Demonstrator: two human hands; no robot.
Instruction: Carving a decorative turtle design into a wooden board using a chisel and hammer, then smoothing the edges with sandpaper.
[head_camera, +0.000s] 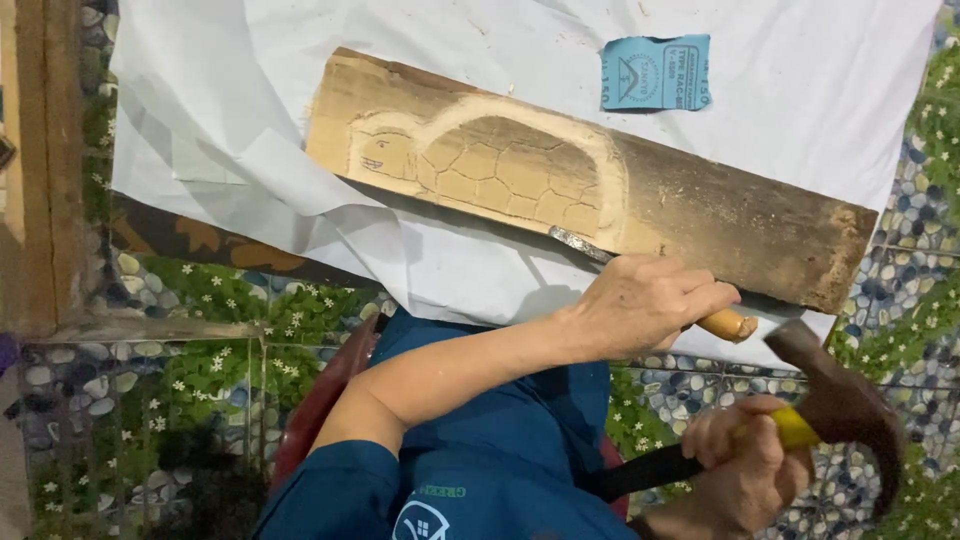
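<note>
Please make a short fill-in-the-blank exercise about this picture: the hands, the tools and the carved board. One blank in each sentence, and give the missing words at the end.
1. The animal carved into the wooden board is a ____.
2. The left hand holds a chisel whose handle is made of ____.
3. The right hand grips a ____ by its black and yellow handle.
4. Beside the board lies a small paper tag of ____ colour.

Missing words: turtle; wood; hammer; blue

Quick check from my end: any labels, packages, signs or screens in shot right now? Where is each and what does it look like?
Blue paper sheet: lies flat on the white cloth just beyond the carved wooden plank, apart from it; roughly square, blue with darker blue print and a round emblem.
Shirt logo: on the person's blue shirt, bottom edge; white emblem, small green lettering.
</note>
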